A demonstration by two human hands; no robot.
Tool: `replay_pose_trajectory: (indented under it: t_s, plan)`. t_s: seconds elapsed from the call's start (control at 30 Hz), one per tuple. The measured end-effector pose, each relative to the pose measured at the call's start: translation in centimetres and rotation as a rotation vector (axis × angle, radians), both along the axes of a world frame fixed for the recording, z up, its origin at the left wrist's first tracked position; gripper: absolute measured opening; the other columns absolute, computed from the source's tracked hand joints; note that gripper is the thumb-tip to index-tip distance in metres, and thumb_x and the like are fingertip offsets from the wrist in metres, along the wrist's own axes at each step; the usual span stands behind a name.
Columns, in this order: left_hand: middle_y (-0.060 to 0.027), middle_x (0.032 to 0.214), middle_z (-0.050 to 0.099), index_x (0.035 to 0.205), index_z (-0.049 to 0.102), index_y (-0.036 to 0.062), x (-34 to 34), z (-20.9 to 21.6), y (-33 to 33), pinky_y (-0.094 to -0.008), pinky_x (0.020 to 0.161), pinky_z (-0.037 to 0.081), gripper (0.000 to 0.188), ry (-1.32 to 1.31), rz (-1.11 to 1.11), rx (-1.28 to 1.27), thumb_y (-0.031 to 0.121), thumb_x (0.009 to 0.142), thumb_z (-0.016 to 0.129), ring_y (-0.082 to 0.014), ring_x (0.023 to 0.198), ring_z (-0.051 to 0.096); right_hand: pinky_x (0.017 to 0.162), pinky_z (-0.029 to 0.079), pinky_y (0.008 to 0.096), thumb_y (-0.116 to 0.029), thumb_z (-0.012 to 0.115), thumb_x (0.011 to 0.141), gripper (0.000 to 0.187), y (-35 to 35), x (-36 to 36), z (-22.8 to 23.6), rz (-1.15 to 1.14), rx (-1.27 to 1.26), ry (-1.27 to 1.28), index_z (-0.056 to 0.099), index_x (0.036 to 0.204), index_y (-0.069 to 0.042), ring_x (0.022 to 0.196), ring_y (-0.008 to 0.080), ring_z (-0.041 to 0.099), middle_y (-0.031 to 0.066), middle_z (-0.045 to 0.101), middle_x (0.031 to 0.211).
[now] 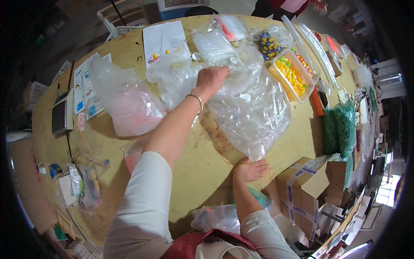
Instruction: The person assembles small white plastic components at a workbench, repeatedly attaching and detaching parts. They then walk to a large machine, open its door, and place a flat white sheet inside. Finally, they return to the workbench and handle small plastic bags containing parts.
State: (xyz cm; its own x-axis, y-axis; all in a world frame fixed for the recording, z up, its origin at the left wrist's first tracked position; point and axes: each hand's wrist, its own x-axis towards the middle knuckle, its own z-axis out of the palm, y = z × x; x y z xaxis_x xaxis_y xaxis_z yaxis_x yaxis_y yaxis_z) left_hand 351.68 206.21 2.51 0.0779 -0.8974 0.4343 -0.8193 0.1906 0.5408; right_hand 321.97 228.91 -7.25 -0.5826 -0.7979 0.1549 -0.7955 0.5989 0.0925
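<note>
My left hand (212,81), a bangle on its wrist, reaches across the table with its fingers curled closed among the clear plastic bags. What those fingers grip, if anything, is hidden. Just right of it spreads a large clear plastic bag (263,118) full of transparent pieces. Small white caps (245,97) lie on the plastic by the hand. Next to its left side is another crumpled clear bag (172,71). My right hand (251,170) rests flat on the table at the large bag's near end, fingers stretched out and holding nothing.
A clear tub (297,93) of yellow pieces stands at the right, beside a bag of blue-and-yellow pieces (270,45). A pinkish-filled bag (136,105), a paper sheet (166,39) and a small scale (63,114) lie leftward. An open cardboard box (297,185) sits near right.
</note>
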Motion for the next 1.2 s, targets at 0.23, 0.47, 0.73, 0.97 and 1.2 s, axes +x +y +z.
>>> replay_pose_trajectory:
  t_s: [0.23, 0.47, 0.73, 0.97, 1.2]
  plan:
    - [-0.0157, 0.091, 0.074, 0.095, 0.065, 0.0093, 6.3, 1.0, 0.7, -0.0516, 0.068, 0.057, 0.012, -0.092, 0.383, 0.132, 0.010, 0.095, 0.053, -0.0391, 0.082, 0.073, 0.120, 0.021, 0.0597, -0.051, 0.048, 0.093, 0.087, 0.1, -0.2, -0.3, -0.001, 0.029, 0.024, 0.025, 0.161, -0.001, 0.156, 0.0398, 0.022, 0.0257, 0.023, 0.168]
    - [-0.0204, 0.102, 0.075, 0.106, 0.073, 0.0089, 8.6, 0.3, 1.0, -0.0502, 0.081, 0.059, 0.024, -0.140, 0.462, 0.500, 0.014, 0.098, 0.051, -0.0395, 0.095, 0.074, 0.120, 0.019, 0.0604, -0.062, 0.030, 0.097, 0.089, 0.0, -0.4, -0.3, 0.009, 0.029, -0.008, 0.024, 0.162, -0.001, 0.156, 0.0400, 0.022, 0.0259, 0.020, 0.169]
    - [-0.0202, 0.099, 0.075, 0.098, 0.074, 0.0073, 8.2, 0.0, 0.5, -0.0485, 0.079, 0.060, 0.022, -0.157, 0.417, 0.442, 0.014, 0.098, 0.053, -0.0381, 0.092, 0.075, 0.119, 0.022, 0.0598, -0.058, 0.042, 0.098, 0.085, 0.3, -0.5, -0.4, -0.003, 0.045, 0.023, 0.025, 0.162, -0.004, 0.157, 0.0372, 0.019, 0.0230, 0.020, 0.170]
    - [-0.0178, 0.094, 0.075, 0.108, 0.072, 0.0120, 8.6, -0.8, 0.9, -0.0501, 0.078, 0.057, 0.019, -0.096, 0.365, 0.369, 0.021, 0.095, 0.062, -0.0387, 0.091, 0.073, 0.120, 0.020, 0.0607, -0.048, 0.054, 0.092, 0.088, 0.2, 0.1, 0.5, -0.010, 0.029, -0.038, 0.027, 0.161, -0.002, 0.157, 0.0388, 0.018, 0.0249, 0.021, 0.169]
    - [-0.0097, 0.077, 0.068, 0.122, 0.071, 0.0140, 1.6, 4.6, 4.4, -0.0410, 0.067, 0.051, 0.027, 0.350, 0.212, 0.111, 0.026, 0.099, 0.065, -0.0268, 0.072, 0.064, 0.120, 0.023, 0.0599, -0.044, 0.060, 0.090, 0.085, -0.2, 0.4, 0.7, 0.002, -0.022, 0.024, 0.032, 0.159, -0.002, 0.155, 0.0395, 0.023, 0.0242, 0.028, 0.166]
